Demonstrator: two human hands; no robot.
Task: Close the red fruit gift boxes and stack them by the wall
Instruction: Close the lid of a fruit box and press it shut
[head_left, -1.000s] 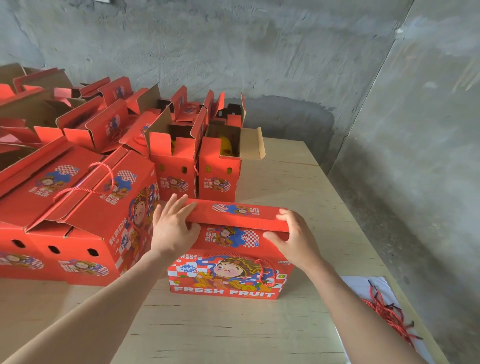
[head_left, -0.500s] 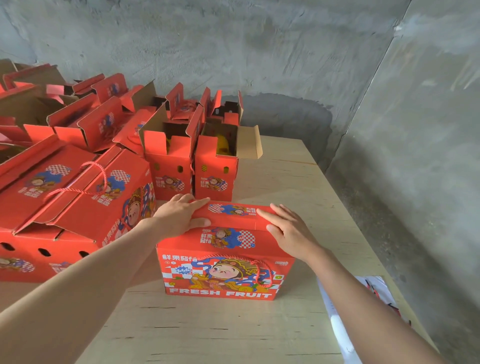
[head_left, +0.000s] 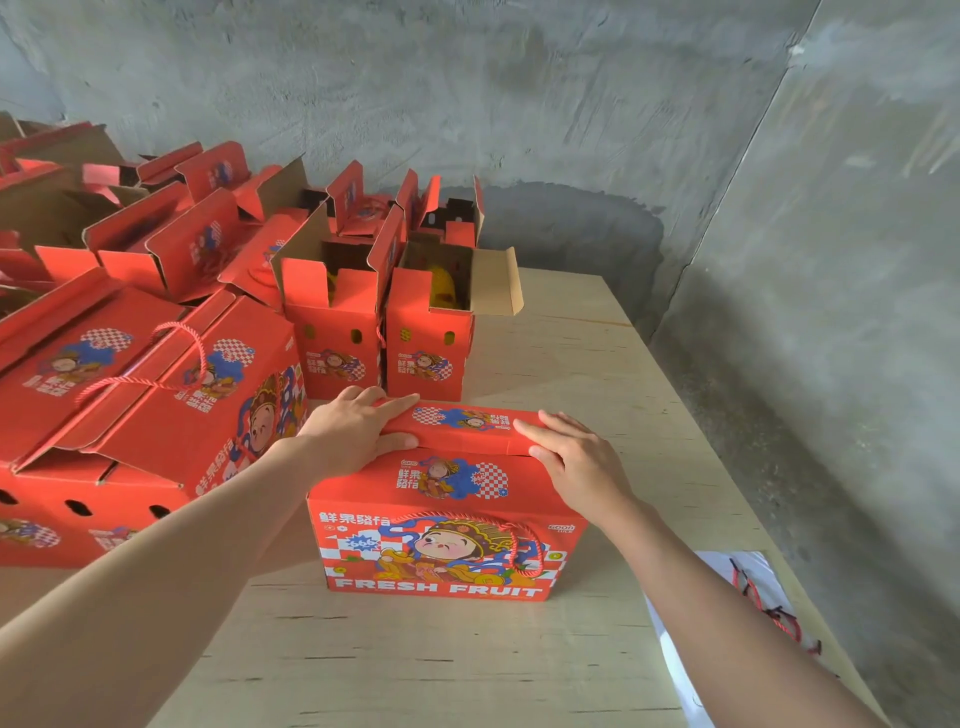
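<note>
- Since a second ago the top flap has gone down flat, and the right hand has left its far edge to lie on its right end.
- Left hand: grip clamped on the flap's left end, forefinger along the top, thumb on the front.
- Right hand: grip apart, straight fingers pressing the flap.
- Box: upright on the desk, under and between both grips.
- Open boxes: just beyond the left grip, flaps up, reaching back to the wall.
- Other boxes: left of the left grip, lids folded over.
</note>
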